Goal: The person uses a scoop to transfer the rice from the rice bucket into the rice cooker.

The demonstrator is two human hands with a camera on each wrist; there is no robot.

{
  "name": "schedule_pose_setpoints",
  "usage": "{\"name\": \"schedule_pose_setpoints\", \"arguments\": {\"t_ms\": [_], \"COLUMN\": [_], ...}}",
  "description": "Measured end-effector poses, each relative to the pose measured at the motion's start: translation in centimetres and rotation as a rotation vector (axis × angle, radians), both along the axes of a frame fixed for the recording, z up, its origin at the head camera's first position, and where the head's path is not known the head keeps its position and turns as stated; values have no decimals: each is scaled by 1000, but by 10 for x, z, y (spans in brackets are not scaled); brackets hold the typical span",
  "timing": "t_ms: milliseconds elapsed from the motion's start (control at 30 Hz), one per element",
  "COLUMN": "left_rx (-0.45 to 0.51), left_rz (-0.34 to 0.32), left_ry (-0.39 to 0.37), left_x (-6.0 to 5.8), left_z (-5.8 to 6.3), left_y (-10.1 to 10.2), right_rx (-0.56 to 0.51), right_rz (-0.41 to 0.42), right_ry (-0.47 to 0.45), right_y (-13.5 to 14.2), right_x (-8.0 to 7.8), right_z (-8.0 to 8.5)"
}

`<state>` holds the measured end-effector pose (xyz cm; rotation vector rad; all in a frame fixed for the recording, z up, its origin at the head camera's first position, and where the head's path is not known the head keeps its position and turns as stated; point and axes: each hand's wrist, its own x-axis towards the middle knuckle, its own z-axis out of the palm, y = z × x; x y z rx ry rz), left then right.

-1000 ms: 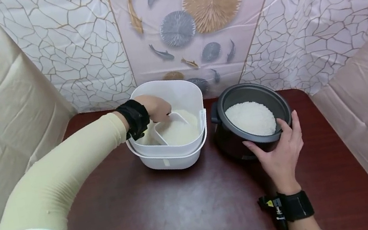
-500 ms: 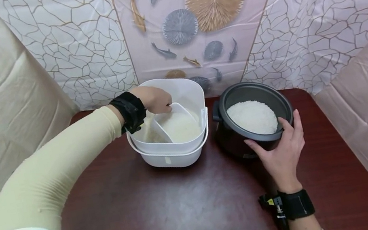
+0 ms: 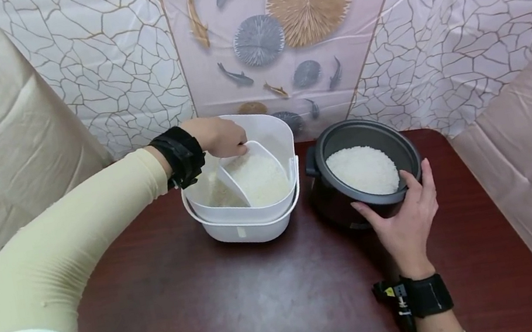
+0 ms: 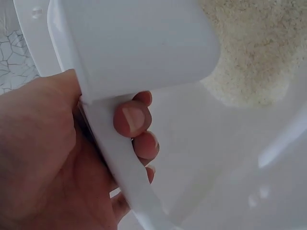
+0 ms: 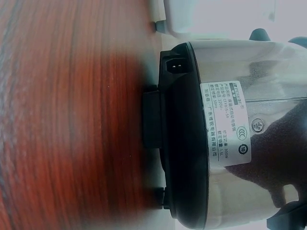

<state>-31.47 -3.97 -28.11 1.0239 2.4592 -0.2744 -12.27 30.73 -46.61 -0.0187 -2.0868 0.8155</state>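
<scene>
My left hand (image 3: 219, 137) grips the handle of a white scoop (image 4: 139, 45) inside a white rice bin (image 3: 273, 123). Rice (image 3: 260, 178) fills the scoop in the head view, and more loose rice (image 4: 259, 52) lies in the bin below it. In the left wrist view the fingers curl round the handle. To the right stands a dark-rimmed rice cooker (image 3: 344, 127) with white rice (image 3: 364, 171) in its pot. My right hand (image 3: 407, 224) holds the cooker's near right rim, thumb outside; that hand is not seen in the right wrist view.
The bin and cooker stand close together near the back of a dark red wooden table (image 3: 269, 308). Patterned cloth (image 3: 120, 67) hangs behind them, with plain cloth along both sides. The cooker's metal side has a label (image 5: 225, 124) and a power socket (image 5: 177, 65).
My left hand has risen slightly and shifted a little left, bringing the scoop up with more rice showing in it. The right hand keeps its hold on the cooker.
</scene>
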Motion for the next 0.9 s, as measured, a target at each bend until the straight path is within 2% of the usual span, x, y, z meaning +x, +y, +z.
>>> {"name": "schedule_pose_setpoints", "arguments": {"t_ms": [167,367,600,900], "left_rx": [-5,9,57,75], "left_rz": [-5,-29,-26,-40], "left_ry": [24,15,23,41], "left_x": [-1,-2,-9,-11], "left_z": [7,12,14,12], "left_y": [-1,-6,-18,-27], "right_rx": [-4,-6,-2,-3], "right_rz": [-1,1,4,5], "right_ry": [1,3,-12,-18], "right_y": [0,0,0,-1], "right_x": [-1,-2,0,2], "right_z": [0,0,0,-1]}}
